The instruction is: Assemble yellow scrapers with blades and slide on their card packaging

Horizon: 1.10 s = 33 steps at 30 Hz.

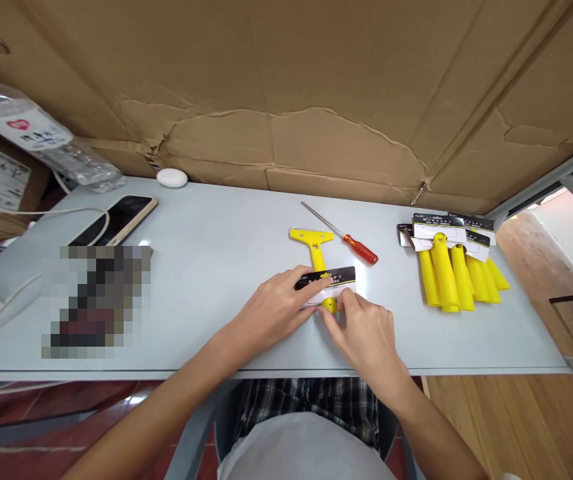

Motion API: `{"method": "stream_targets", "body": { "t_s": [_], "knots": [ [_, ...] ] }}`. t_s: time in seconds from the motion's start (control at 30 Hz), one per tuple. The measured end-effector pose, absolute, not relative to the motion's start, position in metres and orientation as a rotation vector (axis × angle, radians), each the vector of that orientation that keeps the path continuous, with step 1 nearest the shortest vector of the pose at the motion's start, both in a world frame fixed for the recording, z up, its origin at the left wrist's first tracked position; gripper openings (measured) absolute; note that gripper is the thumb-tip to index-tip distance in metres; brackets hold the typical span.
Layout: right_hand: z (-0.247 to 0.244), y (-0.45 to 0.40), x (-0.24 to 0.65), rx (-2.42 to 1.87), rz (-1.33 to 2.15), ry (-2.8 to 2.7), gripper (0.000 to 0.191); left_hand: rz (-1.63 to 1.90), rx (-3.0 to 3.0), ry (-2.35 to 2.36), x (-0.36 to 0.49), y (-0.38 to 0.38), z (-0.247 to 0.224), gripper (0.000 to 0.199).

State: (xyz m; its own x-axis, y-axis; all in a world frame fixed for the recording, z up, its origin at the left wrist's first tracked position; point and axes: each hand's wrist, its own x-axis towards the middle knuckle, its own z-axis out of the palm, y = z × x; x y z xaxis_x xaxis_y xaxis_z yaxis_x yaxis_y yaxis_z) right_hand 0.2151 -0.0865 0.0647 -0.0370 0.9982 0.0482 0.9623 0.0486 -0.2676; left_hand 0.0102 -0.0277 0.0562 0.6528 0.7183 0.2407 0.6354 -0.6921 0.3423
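my left hand (pixel 271 310): fingers closed over the printed card (pixel 336 279), pinning it on the yellow scraper (pixel 317 252) | my right hand (pixel 364 337): pinching card and handle end (seems to keep them aligned) | scraper: on tabletop (pixel 216 227), just beside red-handled screwdriver (pixel 360 248)

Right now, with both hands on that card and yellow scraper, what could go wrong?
The thin black-and-white card could crease or tear, held between the left hand and right hand. The red-handled steel screwdriver, lying just beyond the card, might roll if bumped, and the yellow plastic scraper could slip.
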Motion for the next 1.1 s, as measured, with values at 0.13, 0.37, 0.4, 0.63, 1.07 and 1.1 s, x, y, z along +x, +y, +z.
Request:
{"method": "stream_targets", "body": {
  "t_s": [0.13,0.37,0.4,0.63,1.07,1.1],
  "knots": [
    [0.073,-0.081,0.212,-2.048,0.259,-2.166,0.020,0.516,2.610,1.170,0.014,-0.029,0.058,0.042],
    [0.068,-0.090,0.219,-1.976,0.253,-2.182,0.023,0.484,2.523,1.212,0.016,-0.022,0.057,0.047],
    [0.069,-0.091,0.221,-1.959,0.255,-2.189,0.025,0.491,2.513,1.220,0.017,-0.021,0.056,0.049],
    [0.074,-0.096,0.228,-1.941,0.300,-2.245,0.034,0.542,2.465,1.253,0.019,-0.007,0.052,0.048],
    [0.058,-0.116,0.219,-1.875,0.342,-2.181,0.024,0.318,2.561,1.516,0.007,0.024,0.063,0.053],
    [0.058,-0.116,0.219,-1.871,0.349,-2.185,0.023,0.316,2.570,1.516,0.006,0.026,0.064,0.053]
  ]
}}
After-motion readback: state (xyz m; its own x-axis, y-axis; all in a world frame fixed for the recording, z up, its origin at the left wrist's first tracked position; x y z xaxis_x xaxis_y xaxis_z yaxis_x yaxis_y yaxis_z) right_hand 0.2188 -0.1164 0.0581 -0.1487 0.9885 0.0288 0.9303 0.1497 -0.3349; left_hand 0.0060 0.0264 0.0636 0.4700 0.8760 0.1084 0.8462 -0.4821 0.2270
